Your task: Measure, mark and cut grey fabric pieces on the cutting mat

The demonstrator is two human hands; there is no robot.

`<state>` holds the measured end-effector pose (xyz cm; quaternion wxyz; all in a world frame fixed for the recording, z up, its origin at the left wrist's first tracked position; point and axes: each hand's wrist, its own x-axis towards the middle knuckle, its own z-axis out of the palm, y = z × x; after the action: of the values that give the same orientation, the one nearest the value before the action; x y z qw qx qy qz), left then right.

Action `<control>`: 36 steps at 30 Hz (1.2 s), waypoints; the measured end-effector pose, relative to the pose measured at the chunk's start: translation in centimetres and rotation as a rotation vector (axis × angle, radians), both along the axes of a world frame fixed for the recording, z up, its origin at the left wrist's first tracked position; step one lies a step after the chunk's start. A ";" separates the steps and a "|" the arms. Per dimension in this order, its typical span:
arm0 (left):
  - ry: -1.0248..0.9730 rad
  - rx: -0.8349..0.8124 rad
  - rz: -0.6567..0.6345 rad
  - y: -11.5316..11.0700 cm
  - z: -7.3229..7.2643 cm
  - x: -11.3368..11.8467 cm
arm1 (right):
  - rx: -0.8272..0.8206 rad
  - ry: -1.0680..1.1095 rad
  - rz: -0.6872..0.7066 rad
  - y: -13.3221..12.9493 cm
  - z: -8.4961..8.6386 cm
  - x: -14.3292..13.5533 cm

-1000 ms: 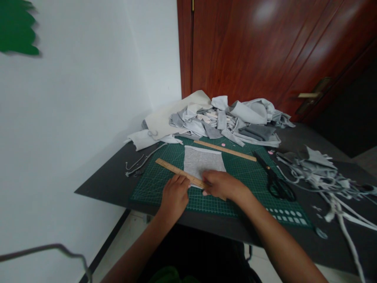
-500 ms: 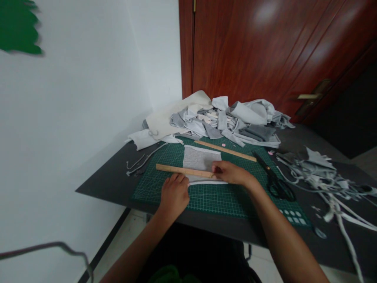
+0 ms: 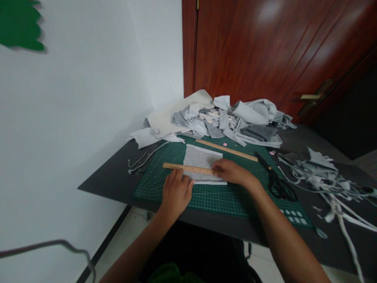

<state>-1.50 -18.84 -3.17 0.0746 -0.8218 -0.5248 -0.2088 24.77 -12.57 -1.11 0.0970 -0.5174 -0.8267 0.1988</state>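
A piece of grey fabric (image 3: 200, 156) with white edges lies on the green cutting mat (image 3: 218, 200). Across it runs a wooden ruler (image 3: 196, 169), tilted slightly down to the right. My left hand (image 3: 178, 190) rests palm down at the fabric's lower left, fingers stretched out, their tips touching the ruler's near edge. At the ruler's right end, my right hand (image 3: 231, 170) has thumb and fingers closed on it. A second wooden ruler (image 3: 226, 150) lies beyond the fabric.
Black scissors (image 3: 278, 184) lie on the mat's right side. Grey and white fabric scraps (image 3: 218, 120) are heaped at the back against the door (image 3: 250, 51). Tangled cords and strips (image 3: 324, 177) cover the table's right. Loose cords (image 3: 147, 159) lie at left.
The near ruler has shifted right and slightly away from me, and lies a little flatter across the fabric. My left hand has moved slightly right, its fingers now straighter.
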 end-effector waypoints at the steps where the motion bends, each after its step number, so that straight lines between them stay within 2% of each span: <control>1: -0.005 0.006 -0.002 0.0 0.0 0.0 | 0.019 -0.016 -0.013 -0.1 0.1 -0.2; 6: -0.055 0.030 -0.056 0.3 -0.5 0.1 | 0.039 -0.007 -0.009 -0.3 0.1 -0.5; 11: -0.010 -0.047 -0.325 0.6 -0.8 -0.1 | 0.009 0.004 0.034 -0.7 0.4 -0.6; 17: -0.003 -0.138 -0.366 0.8 -1.0 -0.1 | -0.054 0.076 0.077 -0.6 0.8 0.1; 19: -0.009 -0.147 -0.382 0.8 -0.9 0.0 | 0.002 0.135 -0.007 0.1 0.6 1.3; 22: -0.019 -0.145 -0.386 0.6 -0.6 0.0 | 0.235 0.187 -0.138 1.2 0.2 3.1; 25: -0.015 -0.144 -0.399 0.4 -0.2 0.0 | 0.343 0.267 -0.053 1.8 -0.6 3.0; 30: -0.001 -0.146 -0.415 0.1 0.2 0.0 | 0.244 0.211 0.158 1.3 -2.2 -0.2; 33: 0.008 -0.152 -0.454 0.1 0.3 0.1 | 0.235 0.139 0.168 1.2 -2.8 -0.9; 36: 0.022 -0.162 -0.499 0.0 0.4 0.2 | 0.247 0.132 0.135 1.7 -3.4 -0.2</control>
<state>-1.28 -18.87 -2.78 -0.0396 -0.9313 -0.3203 -0.1689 24.54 -10.92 -4.51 0.2006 -0.4306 -0.8695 0.1353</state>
